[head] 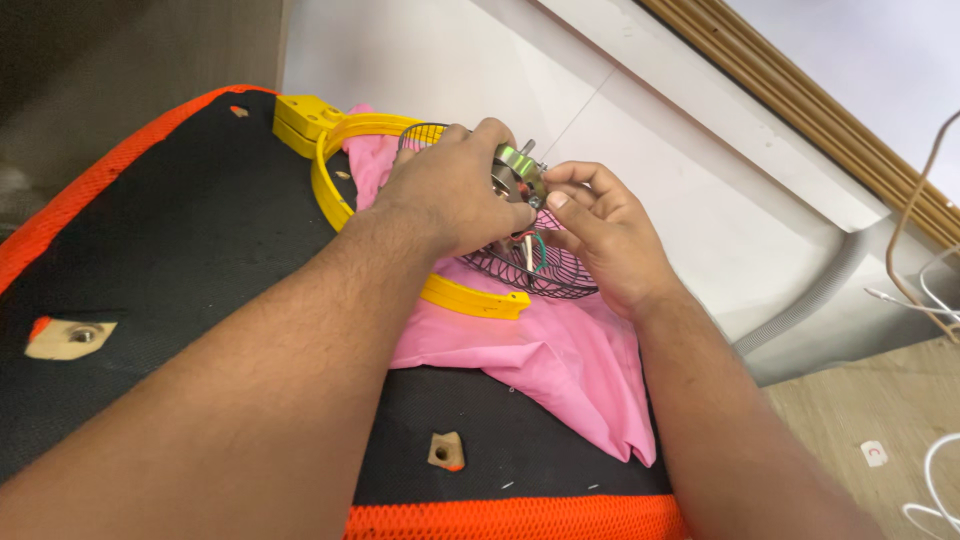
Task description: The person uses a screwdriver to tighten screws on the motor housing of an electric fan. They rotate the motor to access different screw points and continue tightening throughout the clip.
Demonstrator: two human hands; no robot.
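Black mesh with an orange border covers the surface [150, 260] beneath both hands. A pink cloth [540, 360] lies under them, with a yellow plastic ring [335, 190] curving to their left. On the cloth a dark wire fan guard [555, 280] sits below the palms. The left hand [455, 185] is closed over the small metal motor [520, 175] from above; the right hand [600, 225] pinches its near edge, just beside, with coloured wires [530, 250] hanging between them.
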